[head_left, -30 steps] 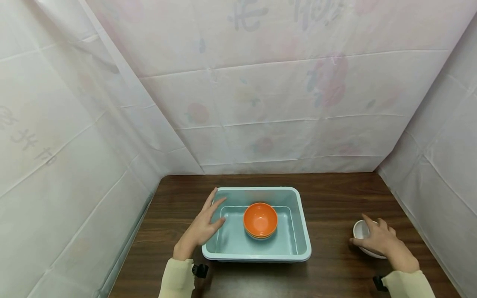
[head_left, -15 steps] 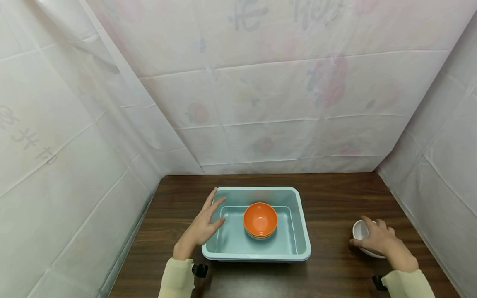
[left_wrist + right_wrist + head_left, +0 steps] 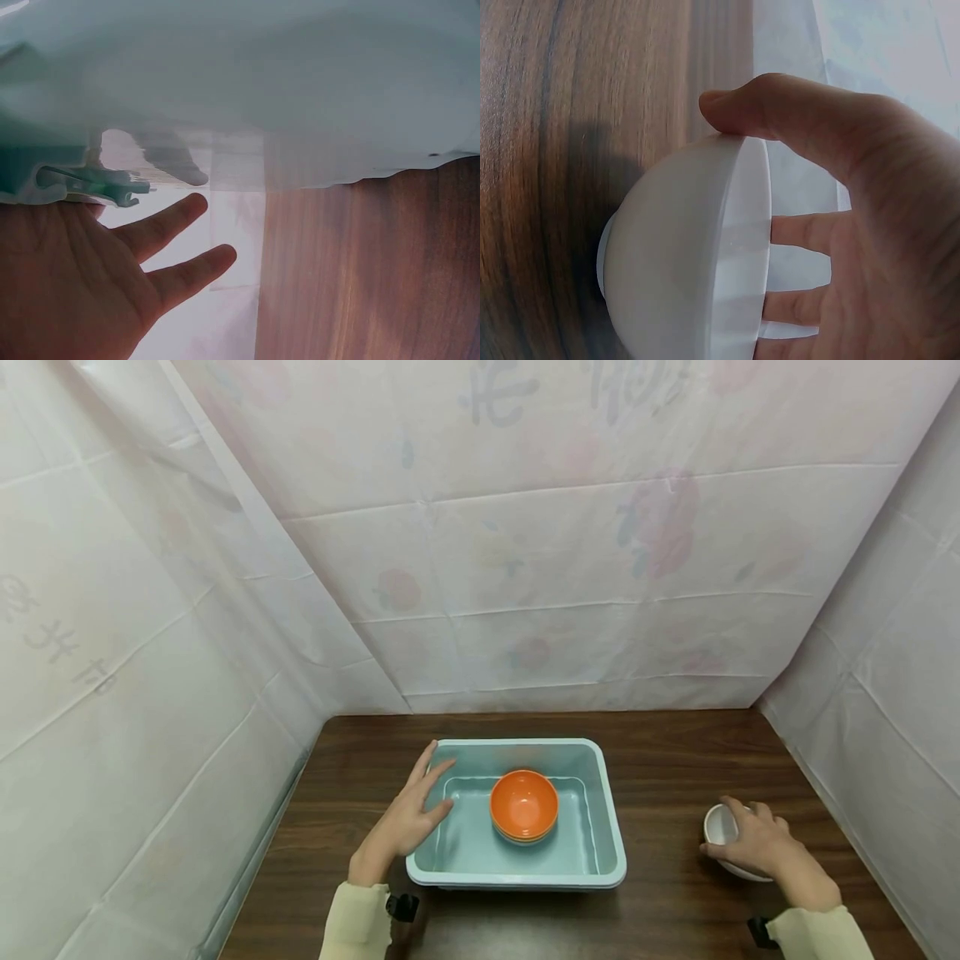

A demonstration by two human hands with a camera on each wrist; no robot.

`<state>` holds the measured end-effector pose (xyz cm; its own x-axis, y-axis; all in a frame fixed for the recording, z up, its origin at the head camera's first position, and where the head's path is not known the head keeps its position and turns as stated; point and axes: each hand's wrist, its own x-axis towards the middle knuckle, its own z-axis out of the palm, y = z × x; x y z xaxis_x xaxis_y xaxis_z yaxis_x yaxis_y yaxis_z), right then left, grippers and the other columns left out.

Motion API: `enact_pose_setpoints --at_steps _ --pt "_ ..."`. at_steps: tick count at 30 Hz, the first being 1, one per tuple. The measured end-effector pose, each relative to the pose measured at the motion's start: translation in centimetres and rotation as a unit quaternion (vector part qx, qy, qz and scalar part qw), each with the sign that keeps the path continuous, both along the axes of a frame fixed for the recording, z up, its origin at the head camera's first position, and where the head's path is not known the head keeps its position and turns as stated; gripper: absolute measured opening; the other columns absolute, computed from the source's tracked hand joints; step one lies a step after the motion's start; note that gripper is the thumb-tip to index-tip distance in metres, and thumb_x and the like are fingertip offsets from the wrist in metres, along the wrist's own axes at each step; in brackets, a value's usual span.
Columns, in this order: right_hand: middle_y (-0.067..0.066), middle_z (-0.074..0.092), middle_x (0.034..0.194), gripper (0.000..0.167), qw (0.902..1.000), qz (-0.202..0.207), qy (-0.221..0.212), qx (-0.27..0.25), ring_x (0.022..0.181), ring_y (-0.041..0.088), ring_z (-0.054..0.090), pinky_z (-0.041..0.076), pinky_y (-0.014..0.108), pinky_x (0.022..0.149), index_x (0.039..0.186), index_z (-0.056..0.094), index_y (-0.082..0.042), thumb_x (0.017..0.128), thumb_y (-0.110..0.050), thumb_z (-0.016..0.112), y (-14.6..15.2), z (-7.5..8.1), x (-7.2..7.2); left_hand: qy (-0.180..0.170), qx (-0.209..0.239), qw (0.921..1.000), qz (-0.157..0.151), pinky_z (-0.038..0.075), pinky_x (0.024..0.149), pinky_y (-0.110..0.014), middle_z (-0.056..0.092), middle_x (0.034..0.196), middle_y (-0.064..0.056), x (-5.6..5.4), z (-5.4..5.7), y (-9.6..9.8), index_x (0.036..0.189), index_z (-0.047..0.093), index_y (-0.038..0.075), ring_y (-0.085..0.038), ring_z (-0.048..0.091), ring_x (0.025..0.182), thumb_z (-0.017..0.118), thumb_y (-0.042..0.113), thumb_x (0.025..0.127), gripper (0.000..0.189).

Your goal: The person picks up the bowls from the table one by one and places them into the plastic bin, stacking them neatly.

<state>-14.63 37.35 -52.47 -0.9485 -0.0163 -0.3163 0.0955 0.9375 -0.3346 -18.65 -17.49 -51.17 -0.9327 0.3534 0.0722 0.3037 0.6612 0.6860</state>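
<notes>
My right hand spans a white bowl at the right of the table. In the right wrist view, the thumb presses the bowl's rim from one side, and the other fingers reach across to the far side, partly hidden behind it. At the left rim of a pale blue plastic tub, my left hand lies with its fingers spread and fairly straight. A bright orange bowl tops a small stack inside the tub. Whether the white bowl touches the table is unclear.
The dark wood table carries the tub at its middle. White printed sheeting rises behind it and along both sides. Bare wood lies between the tub and the white bowl.
The white bowl and my right hand have shifted slightly to the left. My left hand, the tub and the orange bowl stay in place.
</notes>
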Motion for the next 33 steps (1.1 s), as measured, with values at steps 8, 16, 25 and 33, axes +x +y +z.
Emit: enact_pose_setpoints --at_steps 8,16,25,33 --pt "0.053 0.03 0.135 0.098 0.9996 0.011 0.023 0.01 0.113 0.076 0.038 0.047 0.076 0.072 0.147 0.038 0.004 0.082 -0.057 0.078 -0.8 0.1 -0.1 0.012 -0.001 0.9999 -0.003 0.035 0.116 -0.064 -0.002 0.174 0.004 0.0 -0.1 0.0 0.158 0.042 0.017 -0.031 0.018 0.159 0.063 0.028 0.102 0.061" --pt "0.052 0.034 0.135 0.096 0.999 0.028 0.032 0.014 0.115 0.076 0.039 0.047 0.078 0.071 0.146 0.041 0.003 0.081 -0.056 0.079 -1.9 0.0 -0.3 0.01 0.003 0.9999 -0.004 0.034 0.116 -0.064 -0.003 0.174 0.005 0.0 -0.2 0.0 0.159 0.042 0.017 -0.031 0.018 0.159 0.063 0.027 0.102 0.061" --pt "0.049 0.036 0.137 0.095 0.9983 0.03 0.047 0.017 0.116 0.073 0.041 0.046 0.08 0.074 0.147 0.043 0.0 0.079 -0.056 0.08 -3.1 0.4 -0.3 0.012 0.006 0.9999 -0.004 0.034 0.117 -0.065 -0.003 0.174 0.005 0.0 -0.3 0.0 0.158 0.042 0.015 -0.031 0.017 0.159 0.063 0.027 0.102 0.061" --pt "0.048 0.038 0.136 0.094 0.9958 0.048 0.07 0.033 0.114 0.072 0.044 0.046 0.079 0.074 0.148 0.045 -0.001 0.079 -0.056 0.08 -3.3 1.0 -0.6 0.014 0.004 0.9999 -0.003 0.034 0.116 -0.065 -0.001 0.174 0.003 0.1 -0.2 0.0 0.158 0.042 0.015 -0.032 0.017 0.159 0.063 0.029 0.103 0.061"
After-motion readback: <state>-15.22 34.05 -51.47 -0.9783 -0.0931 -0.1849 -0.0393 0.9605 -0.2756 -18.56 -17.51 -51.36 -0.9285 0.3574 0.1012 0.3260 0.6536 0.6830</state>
